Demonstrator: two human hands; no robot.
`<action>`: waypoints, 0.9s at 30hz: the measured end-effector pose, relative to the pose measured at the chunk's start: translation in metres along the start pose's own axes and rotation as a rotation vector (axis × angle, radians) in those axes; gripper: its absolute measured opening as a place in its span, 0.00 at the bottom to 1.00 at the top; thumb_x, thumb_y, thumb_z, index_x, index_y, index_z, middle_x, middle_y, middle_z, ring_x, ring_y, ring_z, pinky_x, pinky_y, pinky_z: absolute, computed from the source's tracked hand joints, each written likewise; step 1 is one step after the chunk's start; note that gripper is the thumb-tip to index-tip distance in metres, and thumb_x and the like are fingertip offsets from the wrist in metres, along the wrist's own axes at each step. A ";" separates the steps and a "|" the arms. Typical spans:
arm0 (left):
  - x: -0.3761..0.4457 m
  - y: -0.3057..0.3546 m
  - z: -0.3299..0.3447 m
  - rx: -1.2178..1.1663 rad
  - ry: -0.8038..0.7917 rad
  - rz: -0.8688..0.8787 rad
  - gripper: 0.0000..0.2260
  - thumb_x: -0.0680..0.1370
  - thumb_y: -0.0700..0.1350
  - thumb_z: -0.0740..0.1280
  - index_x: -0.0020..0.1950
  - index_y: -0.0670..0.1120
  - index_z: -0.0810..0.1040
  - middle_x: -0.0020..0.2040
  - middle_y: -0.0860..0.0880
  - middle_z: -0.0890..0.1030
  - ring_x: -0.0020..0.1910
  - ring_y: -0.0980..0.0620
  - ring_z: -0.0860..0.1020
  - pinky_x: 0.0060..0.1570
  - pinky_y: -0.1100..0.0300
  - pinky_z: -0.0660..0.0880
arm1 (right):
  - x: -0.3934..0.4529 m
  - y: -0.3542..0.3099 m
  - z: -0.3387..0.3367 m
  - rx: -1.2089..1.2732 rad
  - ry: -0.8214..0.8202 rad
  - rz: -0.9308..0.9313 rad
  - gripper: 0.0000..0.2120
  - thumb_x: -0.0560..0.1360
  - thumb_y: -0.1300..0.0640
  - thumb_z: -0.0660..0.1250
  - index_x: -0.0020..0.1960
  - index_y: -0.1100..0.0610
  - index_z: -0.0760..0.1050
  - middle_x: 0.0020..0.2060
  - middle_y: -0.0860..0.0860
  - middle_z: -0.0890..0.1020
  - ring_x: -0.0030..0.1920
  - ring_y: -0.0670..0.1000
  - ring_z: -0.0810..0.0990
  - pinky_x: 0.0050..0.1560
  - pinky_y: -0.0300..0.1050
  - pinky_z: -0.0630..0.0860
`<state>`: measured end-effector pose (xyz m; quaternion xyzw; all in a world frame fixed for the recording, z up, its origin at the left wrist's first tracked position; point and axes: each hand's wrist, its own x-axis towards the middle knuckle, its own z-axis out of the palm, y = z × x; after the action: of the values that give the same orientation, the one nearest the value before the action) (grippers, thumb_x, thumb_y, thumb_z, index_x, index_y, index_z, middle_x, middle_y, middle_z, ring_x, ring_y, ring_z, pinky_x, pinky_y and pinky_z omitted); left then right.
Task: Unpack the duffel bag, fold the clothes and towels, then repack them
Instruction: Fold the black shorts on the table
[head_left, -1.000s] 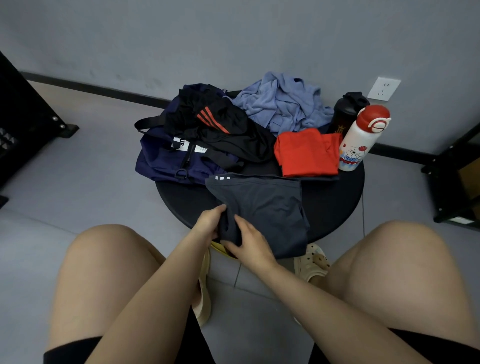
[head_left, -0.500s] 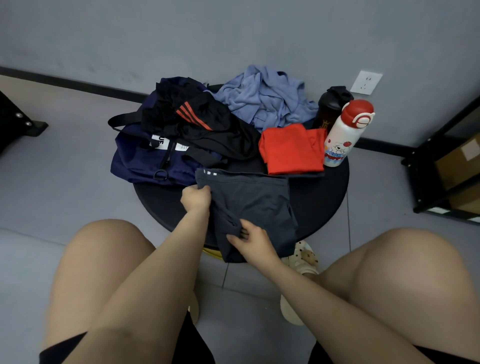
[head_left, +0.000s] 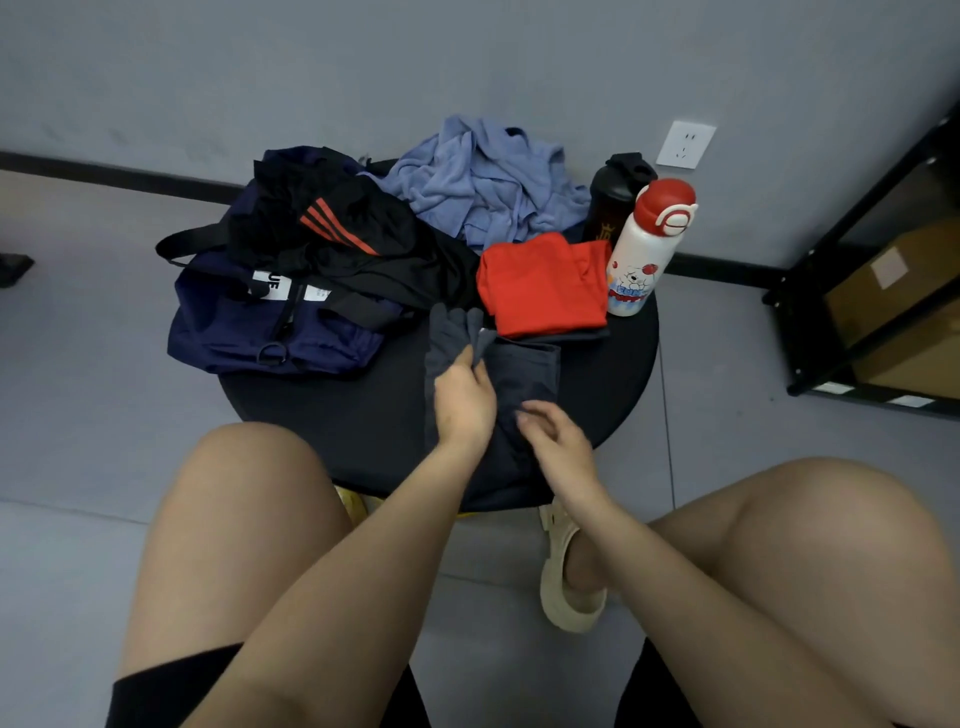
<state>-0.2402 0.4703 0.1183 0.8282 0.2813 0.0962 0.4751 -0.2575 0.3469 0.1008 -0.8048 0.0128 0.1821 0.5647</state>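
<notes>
Folding the dark grey garment on the counter

The left hand (head_left: 464, 396) pinches an edge of the dark grey garment (head_left: 524, 371), swung over from the left since half a second ago. The cloth's long axis now runs away from the person on the counter (head_left: 332, 415). The right hand (head_left: 558, 439), fingers loose, hovers just beside it, having let go.
</notes>
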 end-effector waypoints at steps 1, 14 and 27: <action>-0.003 -0.002 0.007 0.033 -0.033 0.022 0.17 0.82 0.42 0.55 0.71 0.44 0.70 0.54 0.40 0.81 0.51 0.42 0.80 0.47 0.57 0.75 | 0.006 0.002 -0.009 -0.136 0.083 -0.040 0.15 0.80 0.57 0.62 0.66 0.56 0.73 0.61 0.51 0.79 0.63 0.50 0.75 0.62 0.40 0.69; -0.023 -0.023 0.031 0.450 -0.387 0.170 0.23 0.84 0.47 0.48 0.78 0.46 0.47 0.78 0.49 0.52 0.75 0.51 0.57 0.70 0.59 0.56 | 0.044 0.025 -0.008 -0.553 -0.232 -0.069 0.23 0.82 0.64 0.51 0.76 0.60 0.55 0.76 0.53 0.57 0.76 0.52 0.53 0.73 0.40 0.47; -0.031 -0.065 -0.025 0.560 -0.385 0.244 0.23 0.83 0.46 0.48 0.78 0.48 0.47 0.78 0.53 0.51 0.76 0.57 0.51 0.72 0.61 0.53 | 0.060 0.004 0.030 -0.701 -0.479 -0.120 0.18 0.81 0.63 0.51 0.69 0.58 0.67 0.74 0.53 0.63 0.76 0.60 0.53 0.76 0.52 0.49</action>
<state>-0.3006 0.4970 0.0798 0.9566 0.1012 -0.0866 0.2593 -0.2111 0.3842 0.0702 -0.8824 -0.2281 0.3241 0.2537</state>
